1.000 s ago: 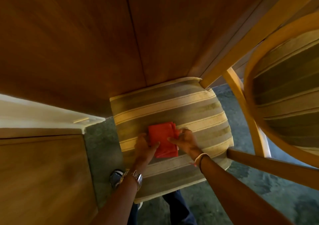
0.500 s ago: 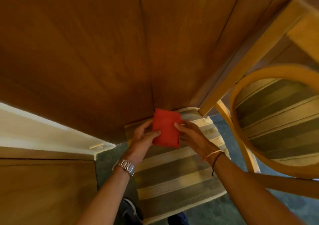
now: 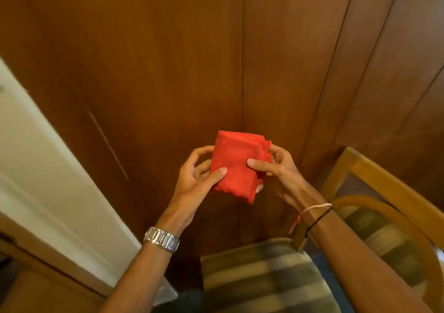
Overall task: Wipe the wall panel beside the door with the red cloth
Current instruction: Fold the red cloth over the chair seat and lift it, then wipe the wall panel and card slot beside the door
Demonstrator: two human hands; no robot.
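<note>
A folded red cloth (image 3: 236, 163) is held up in front of me at chest height, between both hands. My left hand (image 3: 197, 180) grips its left edge, thumb on the front face. My right hand (image 3: 278, 171) pinches its right edge, thumb on the front too. Behind the cloth stands the dark brown wooden wall panel (image 3: 156, 72), with vertical seams. The cloth is apart from the panel. At the far left runs a white door frame (image 3: 43, 149) with a lighter wooden door (image 3: 36, 286) below it.
A chair seat with striped green and cream cushion (image 3: 262, 279) stands right below my hands against the wall. A second wooden chair (image 3: 389, 219) with a round striped seat stands at the right. More panel boards (image 3: 384, 72) run up the right side.
Both hands lifted the red cloth off the striped chair seat and raised it in front of the wall panel. My view tilted upward from the seat to the wall.
</note>
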